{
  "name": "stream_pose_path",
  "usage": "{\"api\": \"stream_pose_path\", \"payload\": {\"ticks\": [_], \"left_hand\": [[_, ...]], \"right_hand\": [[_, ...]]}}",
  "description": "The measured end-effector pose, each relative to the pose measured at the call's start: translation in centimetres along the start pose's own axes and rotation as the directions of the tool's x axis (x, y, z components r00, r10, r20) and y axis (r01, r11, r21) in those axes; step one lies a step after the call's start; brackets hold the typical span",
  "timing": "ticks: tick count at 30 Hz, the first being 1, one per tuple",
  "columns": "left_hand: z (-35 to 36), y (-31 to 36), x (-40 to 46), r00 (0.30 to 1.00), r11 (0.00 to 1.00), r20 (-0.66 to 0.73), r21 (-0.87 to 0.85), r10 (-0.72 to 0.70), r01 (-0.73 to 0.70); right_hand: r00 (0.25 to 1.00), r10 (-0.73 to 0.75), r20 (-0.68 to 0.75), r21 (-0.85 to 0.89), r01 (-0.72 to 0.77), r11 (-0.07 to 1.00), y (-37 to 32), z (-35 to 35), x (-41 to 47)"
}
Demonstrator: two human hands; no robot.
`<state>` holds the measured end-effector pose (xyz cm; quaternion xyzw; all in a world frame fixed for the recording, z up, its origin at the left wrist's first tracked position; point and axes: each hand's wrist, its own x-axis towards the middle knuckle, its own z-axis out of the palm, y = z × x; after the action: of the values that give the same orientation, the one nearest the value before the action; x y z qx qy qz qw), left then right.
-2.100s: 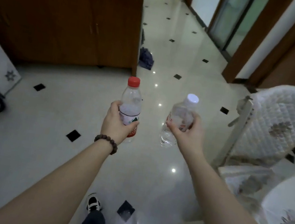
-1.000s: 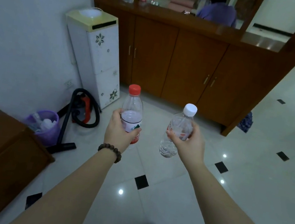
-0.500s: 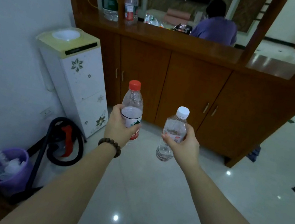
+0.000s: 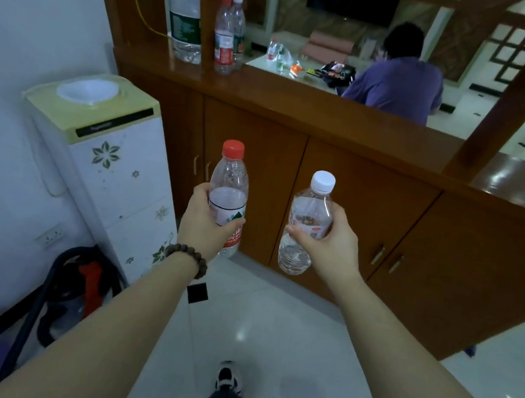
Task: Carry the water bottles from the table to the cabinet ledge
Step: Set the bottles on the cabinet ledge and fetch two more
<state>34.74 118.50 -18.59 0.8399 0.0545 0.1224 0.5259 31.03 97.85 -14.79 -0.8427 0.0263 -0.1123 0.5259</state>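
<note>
Nearing the cabinet ledge with both bottles

Looming larger than half a second ago, the glossy wooden cabinet ledge (image 4: 322,104) now fills the upper view, its right end cut off. Before it, the left hand (image 4: 206,224) grips a clear red-capped bottle (image 4: 228,189); the right hand (image 4: 333,245) grips a white-capped bottle (image 4: 308,220) whose label is unreadable. Three bottles (image 4: 225,36) stand on the ledge's left end.
</note>
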Motion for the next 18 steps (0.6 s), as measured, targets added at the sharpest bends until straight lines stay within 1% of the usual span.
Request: {"api": "stream_pose_path", "payload": {"ticks": [4,9,14,18], "left_hand": [[2.1,0.1,7.6,0.999,0.999,-0.050,-0.033,0.002,-0.004],[3.8,1.7,18.8,0.988,0.999,-0.146,-0.021,0.041,-0.045],[4.6,5.0,29.2,0.973,0.997,-0.226,-0.043,0.057,-0.068],[5.3,6.8,35.2,0.961,0.996,-0.267,-0.028,0.071,-0.081]], "right_hand": [[0.998,-0.048,0.028,-0.014,0.049,0.999,-0.2,1.3,8.3],[0.989,-0.124,0.080,-0.037,0.127,0.991,-2.0,3.4,20.9],[0.981,-0.176,0.086,0.034,0.174,0.984,-4.4,4.7,32.8],[0.974,-0.213,0.074,0.059,0.209,0.976,-5.2,5.2,40.1]]}}
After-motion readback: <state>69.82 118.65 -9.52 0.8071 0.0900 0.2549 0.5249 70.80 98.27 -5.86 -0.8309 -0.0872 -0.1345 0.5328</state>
